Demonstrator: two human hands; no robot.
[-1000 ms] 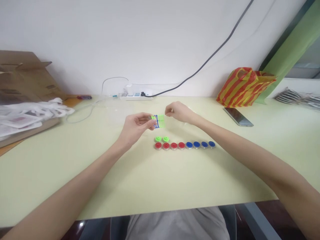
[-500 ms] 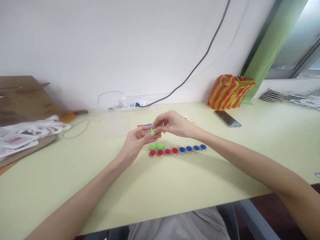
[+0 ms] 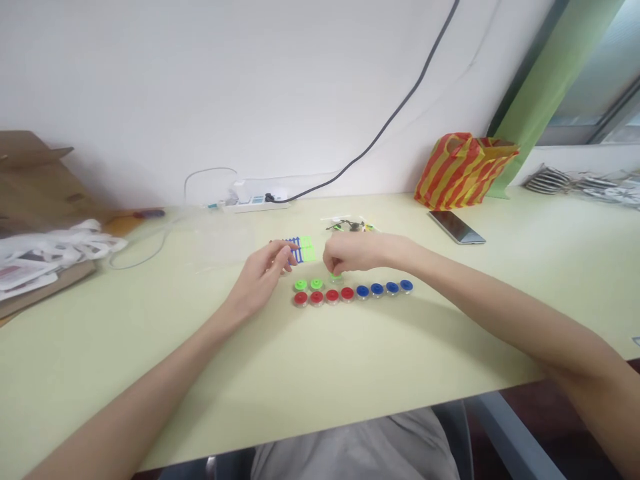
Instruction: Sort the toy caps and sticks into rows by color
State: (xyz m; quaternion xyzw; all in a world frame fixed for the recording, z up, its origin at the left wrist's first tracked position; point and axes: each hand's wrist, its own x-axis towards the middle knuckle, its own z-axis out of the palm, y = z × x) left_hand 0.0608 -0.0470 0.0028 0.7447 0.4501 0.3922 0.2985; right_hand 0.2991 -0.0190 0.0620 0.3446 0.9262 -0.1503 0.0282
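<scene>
My right hand is closed, its fingertips pinching a small clear round piece with a green top at the table surface. Beside it on the left stand two matching green-topped pieces. A front row holds several red-topped pieces, then several blue-topped pieces. My left hand hovers to the left with fingers loosely bent and apart, and nothing shows in it. Just beyond its fingertips lie blue toothed plastic strips and green ones; the hand partly covers them.
Small black and yellow parts lie behind my right hand. A phone and a striped bag are at the back right. A power strip with a black cable lies by the wall. Cardboard and white bags fill the left.
The green-topped piece has gone from between both hands down to the table in my right hand, beside the other green ones. My left hand has let go and moved slightly left.
</scene>
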